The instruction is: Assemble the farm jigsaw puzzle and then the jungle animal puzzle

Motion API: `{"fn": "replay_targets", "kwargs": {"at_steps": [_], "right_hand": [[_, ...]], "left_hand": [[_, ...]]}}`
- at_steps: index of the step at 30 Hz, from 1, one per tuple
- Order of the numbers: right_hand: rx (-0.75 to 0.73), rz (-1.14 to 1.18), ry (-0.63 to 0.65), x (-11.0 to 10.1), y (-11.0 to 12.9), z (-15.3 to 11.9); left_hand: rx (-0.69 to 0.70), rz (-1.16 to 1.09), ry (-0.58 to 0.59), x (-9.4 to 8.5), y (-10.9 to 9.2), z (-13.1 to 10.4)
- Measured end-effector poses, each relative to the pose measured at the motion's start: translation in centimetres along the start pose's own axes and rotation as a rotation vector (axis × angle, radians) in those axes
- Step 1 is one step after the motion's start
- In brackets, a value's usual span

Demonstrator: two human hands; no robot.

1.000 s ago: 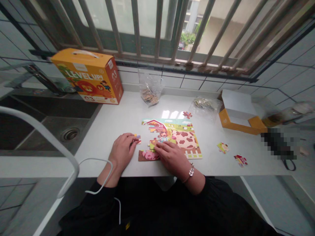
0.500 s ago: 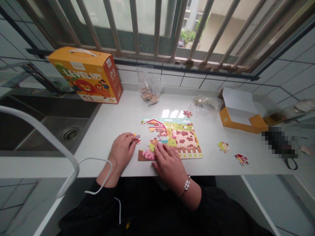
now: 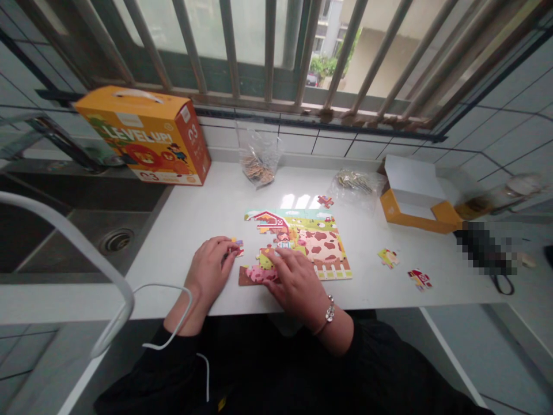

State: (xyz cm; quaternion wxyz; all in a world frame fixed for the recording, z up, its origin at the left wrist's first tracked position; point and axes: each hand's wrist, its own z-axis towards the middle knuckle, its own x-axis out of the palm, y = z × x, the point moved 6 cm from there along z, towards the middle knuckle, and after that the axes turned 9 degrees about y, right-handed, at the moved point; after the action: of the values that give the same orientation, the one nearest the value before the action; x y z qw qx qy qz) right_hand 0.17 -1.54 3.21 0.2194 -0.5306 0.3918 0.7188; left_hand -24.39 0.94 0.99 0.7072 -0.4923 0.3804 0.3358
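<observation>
Right hand [image 3: 302, 282]: fingers loosely spread, thumb apart, gripping nothing visible; fingertips over the lower part of the flat, rectangular, multicoloured farm jigsaw [image 3: 322, 242]. Thumb now shows at its bottom edge; out of sight a second ago.
Left hand [image 3: 211, 265]: unmoved; fingertips at a small blue, red and yellow piece [image 3: 239, 248]; pinch or mere touch, cannot tell.
Jigsaw gap, left side: unfilled as before; the shift looks like an adjustment, adding no piece.
Loose pieces: unmoved on the white tabletop [image 3: 363, 294]; green-yellow [image 3: 389, 257], dark-red barn [image 3: 420, 279], red knobbed [image 3: 325, 201].
</observation>
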Motion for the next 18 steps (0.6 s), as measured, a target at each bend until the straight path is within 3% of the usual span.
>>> {"fn": "replay_targets", "kwargs": {"at_steps": [3,6,10,13,18], "right_hand": [[0.112,-0.067,-0.037,-3.0,-5.1,2.6],[0.347,-0.189,0.004,-5.5,-12.2,5.8],[0.557,-0.247,0.1,-7.0,-19.6,9.2],[0.612,-0.252,0.119,-7.1,-22.1,10.4],[0.596,-0.249,0.099,-6.9,-23.2,10.8]], "left_hand": [[0.006,0.009,-0.002,0.0,0.1,0.0],[0.011,0.002,-0.011,0.0,0.2,0.0],[0.012,-0.011,-0.015,0.0,0.2,0.0],[0.01,-0.016,-0.01,0.0,0.0,0.0],[0.015,-0.023,-0.009,-0.2,-0.2,-0.1]]}}
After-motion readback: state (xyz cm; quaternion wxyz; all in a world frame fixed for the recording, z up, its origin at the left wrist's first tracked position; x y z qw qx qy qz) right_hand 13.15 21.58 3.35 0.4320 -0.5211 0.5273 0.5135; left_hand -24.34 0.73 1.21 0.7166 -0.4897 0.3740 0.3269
